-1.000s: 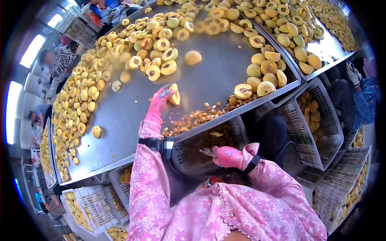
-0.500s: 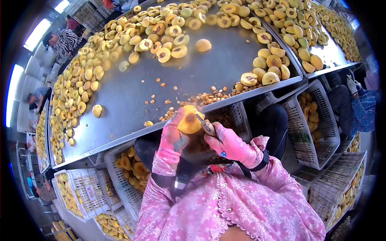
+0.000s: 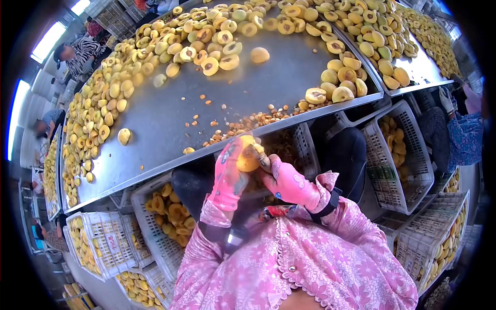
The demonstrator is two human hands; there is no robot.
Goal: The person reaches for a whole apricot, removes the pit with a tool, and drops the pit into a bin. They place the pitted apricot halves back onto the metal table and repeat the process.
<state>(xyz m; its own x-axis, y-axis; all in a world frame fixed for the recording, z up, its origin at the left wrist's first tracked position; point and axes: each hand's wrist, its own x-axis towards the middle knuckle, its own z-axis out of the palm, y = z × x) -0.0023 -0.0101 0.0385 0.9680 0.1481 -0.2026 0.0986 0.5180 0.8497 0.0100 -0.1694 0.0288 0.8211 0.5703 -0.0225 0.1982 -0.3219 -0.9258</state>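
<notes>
In my gloved left hand (image 3: 227, 178) is a yellow peach half (image 3: 248, 161), its cut face turned up toward me. My gloved right hand (image 3: 289, 181) is closed round the short handle of a pitting tool (image 3: 265, 163). The tool's tip is at the peach flesh, too hidden to make out clearly. Both hands are just in front of the metal table's (image 3: 227, 98) near edge. Loose peach pits (image 3: 258, 120) lie along that edge, and one peach half (image 3: 189, 150) rests by the rim.
Many halved peaches (image 3: 111, 95) are heaped over the table's far and left sides. A crate of peach halves (image 3: 165, 243) stands at my left, another crate (image 3: 405, 175) at my right. Co-workers sit at the left (image 3: 82, 54) and right (image 3: 462, 134).
My right hand has moved in closer to the peach half, and more of the tool's metal end is hidden. The view has shifted slightly.
</notes>
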